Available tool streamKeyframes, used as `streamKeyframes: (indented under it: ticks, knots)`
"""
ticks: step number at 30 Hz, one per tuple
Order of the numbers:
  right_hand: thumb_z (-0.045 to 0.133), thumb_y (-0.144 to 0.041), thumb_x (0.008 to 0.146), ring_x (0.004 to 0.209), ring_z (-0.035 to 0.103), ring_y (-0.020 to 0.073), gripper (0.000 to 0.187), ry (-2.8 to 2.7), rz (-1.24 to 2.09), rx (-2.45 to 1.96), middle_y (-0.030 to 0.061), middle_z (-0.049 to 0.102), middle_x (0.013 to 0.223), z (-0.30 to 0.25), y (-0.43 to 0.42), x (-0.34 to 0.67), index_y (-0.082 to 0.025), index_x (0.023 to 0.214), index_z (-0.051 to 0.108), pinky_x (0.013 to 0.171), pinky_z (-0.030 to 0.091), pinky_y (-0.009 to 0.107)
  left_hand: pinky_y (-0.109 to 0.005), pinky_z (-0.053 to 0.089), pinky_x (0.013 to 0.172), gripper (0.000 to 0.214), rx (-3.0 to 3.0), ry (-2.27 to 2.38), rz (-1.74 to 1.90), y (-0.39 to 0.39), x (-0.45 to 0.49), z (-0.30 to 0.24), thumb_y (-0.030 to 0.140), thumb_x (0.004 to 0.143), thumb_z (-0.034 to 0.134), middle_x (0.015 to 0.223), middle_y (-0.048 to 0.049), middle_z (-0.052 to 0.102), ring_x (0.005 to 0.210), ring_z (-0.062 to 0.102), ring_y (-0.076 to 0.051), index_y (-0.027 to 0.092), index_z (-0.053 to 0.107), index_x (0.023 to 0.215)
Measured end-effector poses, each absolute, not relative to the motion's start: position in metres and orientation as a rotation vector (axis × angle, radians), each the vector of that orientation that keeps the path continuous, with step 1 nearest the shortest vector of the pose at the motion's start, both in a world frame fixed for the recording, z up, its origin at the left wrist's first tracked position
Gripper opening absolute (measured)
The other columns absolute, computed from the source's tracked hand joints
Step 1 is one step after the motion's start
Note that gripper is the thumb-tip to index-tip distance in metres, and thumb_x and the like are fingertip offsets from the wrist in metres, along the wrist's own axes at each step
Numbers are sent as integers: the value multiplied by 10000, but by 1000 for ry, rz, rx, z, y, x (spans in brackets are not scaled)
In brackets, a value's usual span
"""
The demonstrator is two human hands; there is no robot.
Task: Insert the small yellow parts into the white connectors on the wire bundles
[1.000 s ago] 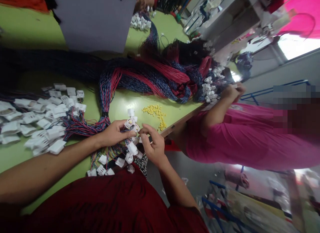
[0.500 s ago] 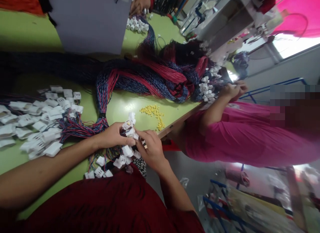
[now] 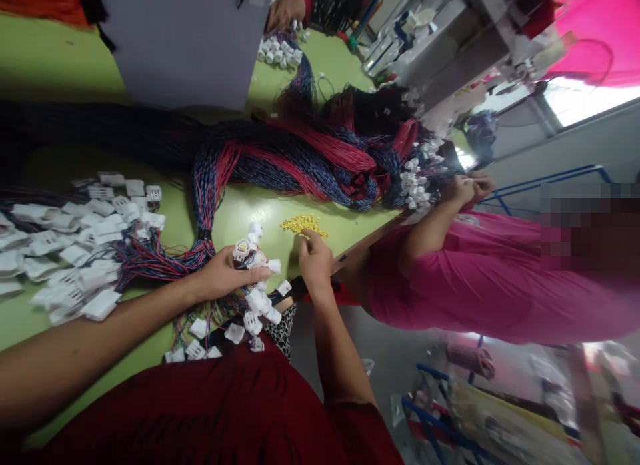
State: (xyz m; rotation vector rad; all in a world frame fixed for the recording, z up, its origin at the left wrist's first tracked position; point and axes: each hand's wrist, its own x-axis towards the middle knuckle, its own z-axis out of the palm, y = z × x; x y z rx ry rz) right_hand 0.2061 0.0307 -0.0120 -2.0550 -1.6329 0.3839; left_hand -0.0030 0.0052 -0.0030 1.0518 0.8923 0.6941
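Observation:
My left hand (image 3: 225, 273) is closed round a cluster of white plastic wire connectors (image 3: 259, 298), thumb lying across them. One connector facing up shows a yellow spot inside. Thin coloured wires (image 3: 213, 310) run from the cluster below my wrist. My right hand (image 3: 316, 264) reaches to the near edge of a pile of small yellow pieces (image 3: 300, 223). Its thumb and index finger come together at the pile; whether a piece is between them is too small to tell.
Many white connectors (image 3: 75, 252) lie at the left on the green table (image 3: 250, 212). A thick blue-and-red wire bundle (image 3: 300, 162) crosses behind. A grey panel (image 3: 185, 45) stands at the back. A co-worker in pink (image 3: 465, 272) handles wires at the right; another person's hand (image 3: 286, 13) is behind.
My right hand has left the connectors in my left hand and moved up to the yellow pile. My left hand keeps its hold, turned slightly, with the connectors spread more.

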Motion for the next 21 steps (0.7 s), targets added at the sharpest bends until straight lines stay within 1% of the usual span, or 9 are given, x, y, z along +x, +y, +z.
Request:
streamKeyframes:
  ticks: [3, 6, 8, 11, 14, 16, 19, 21]
  knots:
    - [455, -252, 799, 687, 579, 182, 263, -1700, 335, -2102, 50, 687, 789, -14, 32, 203, -215, 958, 661, 686, 428, 311, -187, 337, 436, 235, 1017, 903, 701, 7, -3, 0, 349, 709, 671, 553, 35, 528, 457, 405, -62, 129, 592, 691]
    - [455, -248, 796, 714, 580, 186, 229, -1777, 329, -2112, 44, 678, 799, -14, 26, 201, -220, 906, 655, 682, 409, 300, -183, 278, 367, 279, 989, 924, 675, 8, -4, 3, 393, 749, 623, 492, 40, 504, 379, 351, -51, 124, 608, 678]
    - [454, -281, 810, 694, 571, 180, 233, -1777, 332, -2115, 39, 667, 776, -14, 23, 201, -211, 934, 639, 666, 398, 291, -181, 263, 351, 316, 985, 929, 663, 8, -4, 4, 416, 774, 589, 479, 34, 505, 361, 349, -50, 120, 615, 666]
    - [449, -328, 825, 641, 541, 170, 256, -1759, 319, -2131, 22, 641, 719, -14, 23, 200, -204, 971, 620, 633, 378, 279, -178, 278, 357, 335, 987, 934, 670, 7, -5, 5, 418, 790, 571, 501, 15, 540, 370, 384, -53, 115, 622, 659]
    - [448, -273, 814, 646, 525, 167, 193, -1827, 288, -2129, 20, 631, 713, -14, 25, 199, -217, 829, 632, 625, 358, 275, -180, 322, 385, 321, 989, 921, 707, 6, -5, 6, 399, 792, 582, 514, 0, 570, 390, 435, -64, 112, 620, 652]
    - [446, -235, 801, 651, 522, 165, 182, -1856, 279, -2109, 23, 632, 726, -14, 25, 199, -217, 761, 623, 630, 357, 274, -183, 345, 399, 322, 982, 900, 714, 6, -5, 6, 398, 796, 582, 511, -4, 581, 397, 464, -73, 113, 619, 651]
    - [444, -245, 802, 694, 542, 170, 182, -1826, 311, -2046, 32, 639, 757, -16, 22, 201, -209, 760, 618, 670, 385, 280, -184, 353, 395, 329, 973, 884, 703, 5, -5, 4, 407, 804, 572, 501, -3, 587, 394, 484, -82, 117, 622, 658]
    - [441, -284, 813, 734, 561, 178, 197, -1752, 349, -2016, 40, 649, 790, -18, 18, 203, -202, 806, 620, 701, 407, 290, -181, 351, 390, 325, 972, 878, 709, 5, -5, 3, 406, 808, 567, 505, -2, 594, 396, 488, -82, 121, 623, 663]
